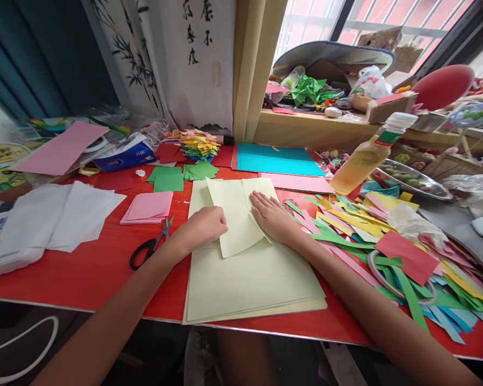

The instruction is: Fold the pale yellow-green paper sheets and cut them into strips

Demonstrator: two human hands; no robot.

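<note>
My left hand [210, 225] is closed on the left side of a pale yellow sheet of paper [233, 206], its fingers curled at the sheet's edge. Flat on the right part of this paper lies my right hand [274, 215], fingers stretched out. A crease or torn line runs down the sheet near the right fingertips; I cannot tell which. Beneath both hands rests a stack of larger pale yellow sheets [253, 284] at the table's front edge. Open scissors with black handles [151, 245] lie just left of my left forearm.
Pink squares [147, 207] and green squares [168, 179] sit behind the scissors. Blue sheets [279, 160] lie at the back. Right of the stack are coloured paper strips [358, 225], a tape roll [380, 273] and a tilted bottle [360, 161]. White tissues [74, 214] lie left.
</note>
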